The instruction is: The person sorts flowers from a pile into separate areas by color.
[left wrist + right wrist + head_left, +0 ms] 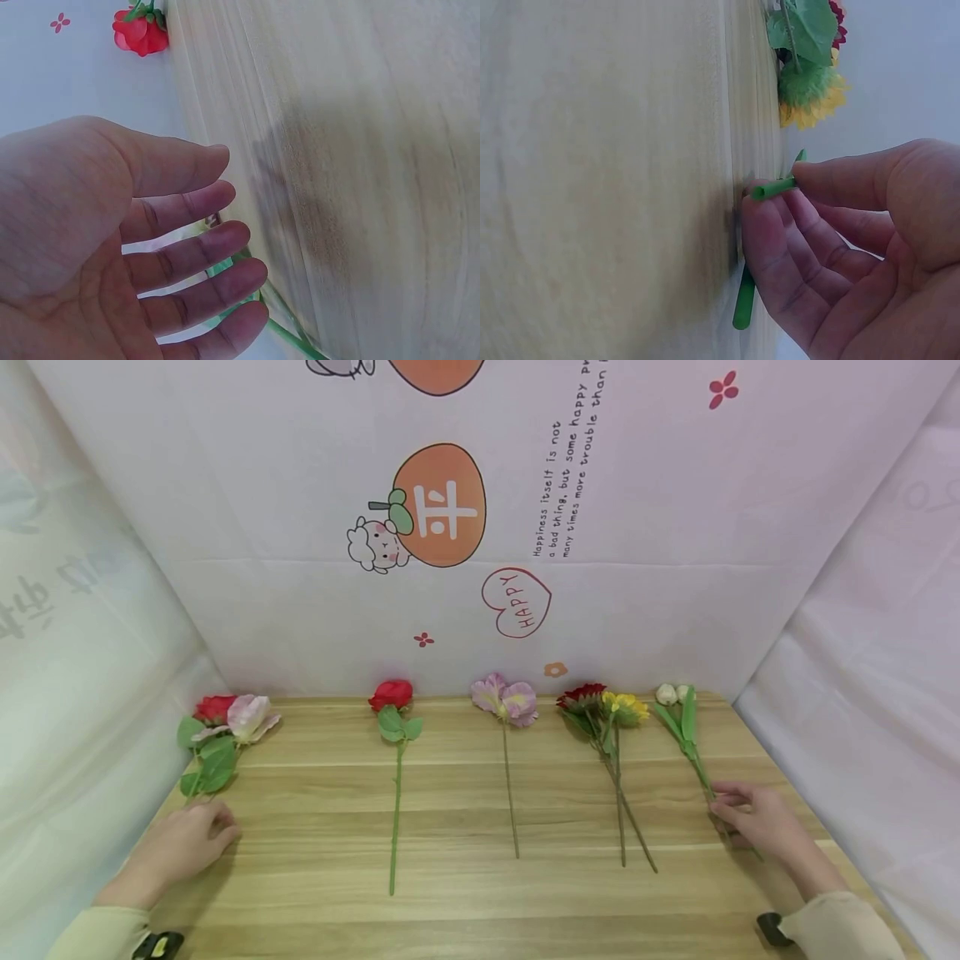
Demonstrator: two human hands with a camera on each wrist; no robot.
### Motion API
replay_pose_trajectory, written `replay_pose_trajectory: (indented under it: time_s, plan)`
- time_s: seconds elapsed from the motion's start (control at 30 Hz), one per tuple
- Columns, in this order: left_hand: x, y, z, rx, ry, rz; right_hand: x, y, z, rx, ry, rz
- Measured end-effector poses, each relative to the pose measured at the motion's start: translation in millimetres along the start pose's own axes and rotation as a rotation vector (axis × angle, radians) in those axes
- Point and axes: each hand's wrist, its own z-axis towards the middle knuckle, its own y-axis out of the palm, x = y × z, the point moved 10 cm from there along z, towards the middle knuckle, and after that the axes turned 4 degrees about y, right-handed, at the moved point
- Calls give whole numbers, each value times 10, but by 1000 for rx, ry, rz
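Note:
My right hand (757, 818) is at the right side of the table, by a white-budded tulip (666, 695) with long green leaves. Thumb and index finger pinch a green stem (772, 189) in the right wrist view, its hollow end towards the camera. A second green stem (744, 300) shows behind the index finger, next to the tabletop. At the far left, my left hand (180, 843) hovers by the lower stems of a red rose (212, 708) and a pale pink flower (251, 718). Its fingers are relaxed and spread, holding nothing; the stems run partly hidden behind them.
Along the back of the wooden table (322, 827) lie a single red rose (392, 693), a light purple flower (517, 702), and a dark red flower (581, 695) with stem crossing a yellow one (628, 708). A printed white cloth (637, 610) hangs behind; white cloth flanks both sides.

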Motion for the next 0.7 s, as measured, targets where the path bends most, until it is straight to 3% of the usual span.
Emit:
replay_pose_trajectory:
  time_s: [0.37, 0.7]
  plan:
    - [-41, 30, -11, -15, -9, 3, 12, 6, -22, -8, 32, 20]
    - [-45, 4, 2, -24, 3, -28, -32, -45, -60, 45, 23, -2]
